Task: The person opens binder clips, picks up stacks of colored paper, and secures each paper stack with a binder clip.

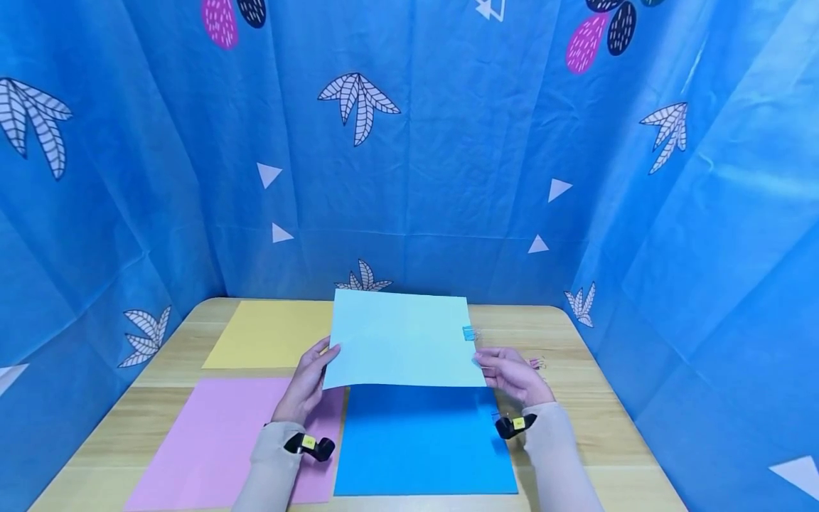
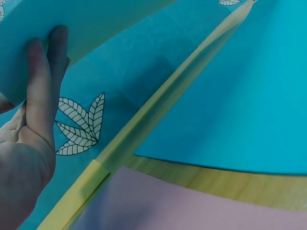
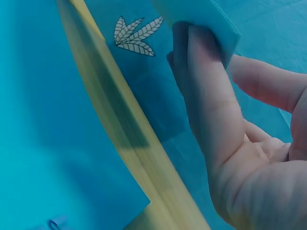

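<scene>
Behind the table (image 1: 595,419) hangs blue curtain (image 1: 461,185); both hands (image 1: 304,385) (image 1: 515,376) pinch a pale sheet (image 1: 403,341), hiding part of a yellow sheet (image 1: 269,334).

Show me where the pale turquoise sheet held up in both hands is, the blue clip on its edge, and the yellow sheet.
Pale turquoise sheet (image 1: 402,341): head view, middle of its face.
Blue clip (image 1: 469,333): head view, its coloured body.
Yellow sheet (image 1: 271,334): head view, middle of its uncovered part.

Pale aqua sheet (image 1: 399,341), blue sheet (image 1: 425,448), pink sheet (image 1: 211,441), yellow sheet (image 1: 271,334) — leaf-printed blue curtain (image 1: 473,156)
</scene>
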Tool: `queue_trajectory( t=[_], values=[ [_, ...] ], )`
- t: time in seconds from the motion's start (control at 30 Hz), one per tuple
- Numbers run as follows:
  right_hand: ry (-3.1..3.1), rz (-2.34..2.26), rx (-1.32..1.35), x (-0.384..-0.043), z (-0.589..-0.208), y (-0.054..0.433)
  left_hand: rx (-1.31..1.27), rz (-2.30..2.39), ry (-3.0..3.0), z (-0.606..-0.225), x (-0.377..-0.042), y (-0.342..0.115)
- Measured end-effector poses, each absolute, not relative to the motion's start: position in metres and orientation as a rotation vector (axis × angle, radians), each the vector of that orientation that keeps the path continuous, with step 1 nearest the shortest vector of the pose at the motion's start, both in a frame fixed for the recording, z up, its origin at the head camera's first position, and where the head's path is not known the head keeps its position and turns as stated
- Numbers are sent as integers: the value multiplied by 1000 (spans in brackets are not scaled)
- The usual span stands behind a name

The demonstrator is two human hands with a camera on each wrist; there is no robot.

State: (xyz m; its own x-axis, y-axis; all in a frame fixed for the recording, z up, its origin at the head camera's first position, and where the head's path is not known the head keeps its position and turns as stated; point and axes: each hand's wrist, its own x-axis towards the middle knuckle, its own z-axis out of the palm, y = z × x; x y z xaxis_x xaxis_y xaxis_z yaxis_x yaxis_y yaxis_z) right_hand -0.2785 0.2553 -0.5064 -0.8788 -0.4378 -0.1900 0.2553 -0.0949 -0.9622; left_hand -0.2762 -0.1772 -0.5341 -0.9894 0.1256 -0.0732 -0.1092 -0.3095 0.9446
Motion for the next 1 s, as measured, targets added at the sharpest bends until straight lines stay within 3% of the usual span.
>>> queue_trajectory(
  t=[0.4,1.0],
  values=[
    [1785,-2045,-225,-276,-505,250,11,2400,1801,-534,-276,-174],
    [1883,-2165,-7,-283,-517,256,-8,2151,1997,-534,-272,-169]
  ],
)
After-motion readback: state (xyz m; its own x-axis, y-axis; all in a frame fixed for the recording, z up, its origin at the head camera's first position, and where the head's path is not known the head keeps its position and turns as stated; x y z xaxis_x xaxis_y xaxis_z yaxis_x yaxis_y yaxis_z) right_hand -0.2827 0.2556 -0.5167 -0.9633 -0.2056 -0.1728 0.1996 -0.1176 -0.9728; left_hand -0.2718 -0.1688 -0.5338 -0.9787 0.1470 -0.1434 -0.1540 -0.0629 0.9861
